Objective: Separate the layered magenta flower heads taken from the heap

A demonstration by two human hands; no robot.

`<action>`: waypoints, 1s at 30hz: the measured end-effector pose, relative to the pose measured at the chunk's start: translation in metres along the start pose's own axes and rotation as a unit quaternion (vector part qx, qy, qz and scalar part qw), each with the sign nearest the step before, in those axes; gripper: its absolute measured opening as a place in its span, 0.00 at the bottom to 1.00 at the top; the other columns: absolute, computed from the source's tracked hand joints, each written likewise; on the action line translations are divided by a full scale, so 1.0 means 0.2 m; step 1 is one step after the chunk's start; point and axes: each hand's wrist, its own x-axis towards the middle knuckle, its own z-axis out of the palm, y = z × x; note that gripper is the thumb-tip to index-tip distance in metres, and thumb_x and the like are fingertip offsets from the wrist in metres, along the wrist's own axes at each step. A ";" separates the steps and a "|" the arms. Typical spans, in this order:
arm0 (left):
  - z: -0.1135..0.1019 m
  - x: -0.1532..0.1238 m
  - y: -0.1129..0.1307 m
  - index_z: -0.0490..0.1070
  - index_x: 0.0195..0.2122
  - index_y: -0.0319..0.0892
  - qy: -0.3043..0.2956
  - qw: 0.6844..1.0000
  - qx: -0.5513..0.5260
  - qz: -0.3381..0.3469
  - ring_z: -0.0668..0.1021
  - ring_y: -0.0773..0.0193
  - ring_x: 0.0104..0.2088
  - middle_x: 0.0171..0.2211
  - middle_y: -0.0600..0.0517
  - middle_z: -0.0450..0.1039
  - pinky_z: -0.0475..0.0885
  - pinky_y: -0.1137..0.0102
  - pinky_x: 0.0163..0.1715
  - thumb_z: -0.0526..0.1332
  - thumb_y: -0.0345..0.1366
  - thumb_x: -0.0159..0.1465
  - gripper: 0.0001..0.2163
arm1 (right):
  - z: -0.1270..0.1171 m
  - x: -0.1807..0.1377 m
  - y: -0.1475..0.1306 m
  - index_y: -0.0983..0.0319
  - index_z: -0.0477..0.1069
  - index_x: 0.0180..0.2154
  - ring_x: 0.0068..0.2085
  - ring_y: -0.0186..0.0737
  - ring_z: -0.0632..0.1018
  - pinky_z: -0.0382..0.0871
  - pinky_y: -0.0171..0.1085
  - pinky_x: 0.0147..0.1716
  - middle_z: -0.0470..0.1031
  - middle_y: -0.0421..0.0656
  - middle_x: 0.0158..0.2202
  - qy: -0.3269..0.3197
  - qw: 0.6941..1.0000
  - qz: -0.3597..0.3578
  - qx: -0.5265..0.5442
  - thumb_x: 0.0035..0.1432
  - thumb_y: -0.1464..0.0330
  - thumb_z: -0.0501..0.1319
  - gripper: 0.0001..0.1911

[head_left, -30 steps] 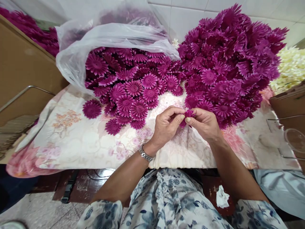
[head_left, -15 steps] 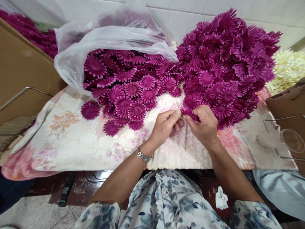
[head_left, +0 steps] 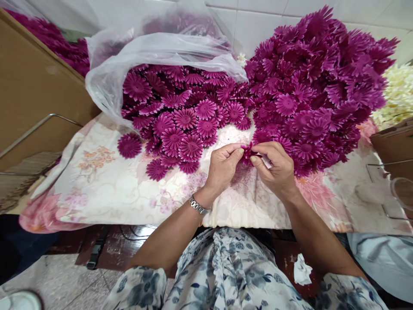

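Note:
Between my two hands is a small magenta artificial flower (head_left: 247, 154), its petals pinched from both sides. My left hand (head_left: 223, 167), with a metal watch band on the wrist, grips its left edge between thumb and forefinger. From the other side, the thumb and forefinger of my right hand (head_left: 274, 167) close on the right petals. Flat magenta flower heads (head_left: 185, 118) spill from a clear plastic bag (head_left: 106, 86) to the left. A tall heap of fuller magenta flowers (head_left: 309, 94) rises just behind my right hand.
A floral cloth (head_left: 122, 193) covers the table, with purple specks near my hands. Cardboard boxes stand at the left (head_left: 38, 73) and right (head_left: 395, 150). Pale yellow flowers (head_left: 395, 94) lie at the far right. White wall tiles (head_left: 254, 26) form the back.
The held flower has turned so its petals now spread upward between my fingertips. My right fingers have shifted their grip on it. The whole view has moved slightly.

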 end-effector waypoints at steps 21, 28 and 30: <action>0.00 0.01 0.01 0.76 0.24 0.40 0.035 0.997 -0.070 -0.020 0.70 0.73 0.23 0.21 0.54 0.73 0.64 0.77 0.24 0.69 0.36 0.46 0.07 | -0.08 -0.01 0.05 0.59 0.69 0.31 0.31 0.36 0.72 0.65 0.38 0.31 0.70 0.40 0.28 0.164 0.979 0.109 0.047 0.55 0.70 0.60 0.01; 0.01 0.00 0.02 0.75 0.24 0.39 0.022 0.997 -0.067 -0.027 0.68 0.74 0.22 0.21 0.55 0.71 0.63 0.77 0.24 0.68 0.36 0.48 0.06 | -0.14 0.00 0.12 0.58 0.70 0.30 0.27 0.30 0.69 0.62 0.33 0.26 0.68 0.37 0.27 0.190 0.931 0.190 0.246 0.53 0.67 0.64 0.04; 0.01 0.00 0.03 0.74 0.24 0.38 0.021 0.997 -0.064 -0.032 0.67 0.75 0.21 0.21 0.56 0.70 0.62 0.77 0.23 0.68 0.35 0.48 0.07 | -0.15 0.00 0.12 0.58 0.70 0.30 0.28 0.30 0.70 0.64 0.32 0.27 0.69 0.37 0.28 0.185 0.921 0.202 0.275 0.51 0.65 0.65 0.05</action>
